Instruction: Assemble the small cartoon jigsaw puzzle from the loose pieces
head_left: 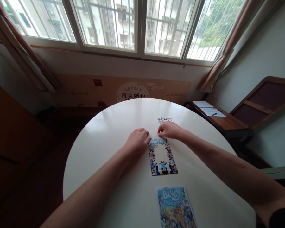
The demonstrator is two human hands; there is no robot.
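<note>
A partly assembled jigsaw puzzle [153,158] lies on the white round table [97,142], its frame filled in and a bare gap in its middle. My left hand [138,138] rests at the puzzle's top left corner, fingers loosely bent and apart, with nothing seen in them. Just above the top right edge, my right hand [169,129] pinches a small puzzle piece, mostly hidden by the fingertips. Loose puzzle pieces [165,119] lie in rows beyond that hand, which covers part of them. Nearer to me is the Bluey picture sheet [175,205], cut off by the lower frame edge.
At the right, a wooden side table [219,122] holds papers [210,111] and a pen, beside a folded wooden chair [266,98]. A printed cardboard panel [80,90] stands below the barred windows [104,25]. Curtains hang at both sides.
</note>
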